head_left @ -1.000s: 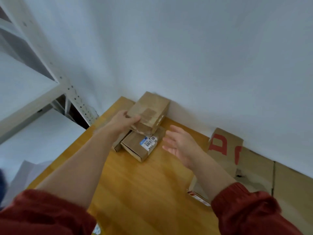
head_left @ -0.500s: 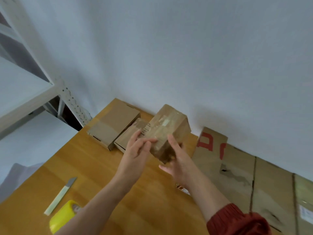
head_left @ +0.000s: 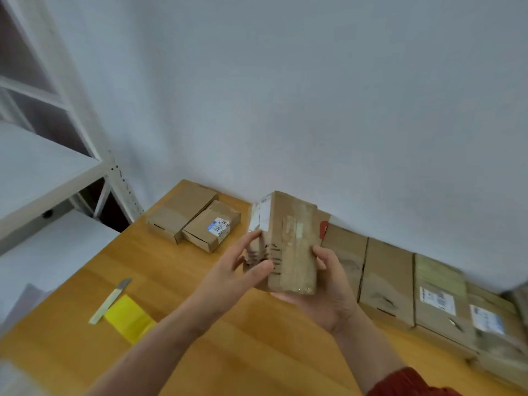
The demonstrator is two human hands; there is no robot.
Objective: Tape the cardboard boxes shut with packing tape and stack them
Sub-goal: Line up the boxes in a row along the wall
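A brown box (head_left: 291, 247) stands on end, held up over the table (head_left: 257, 338). The right hand (head_left: 328, 298) cups it from under, thumb on its side. The left hand (head_left: 234, 270) grips its left side with thumb and fingers.

The left hand (head_left: 228, 278) and right hand (head_left: 328, 298) are ungloved, with bare forearms. A rust-red fabric sleeve (head_left: 408, 382), bunched in soft folds, covers the right arm above the forearm.
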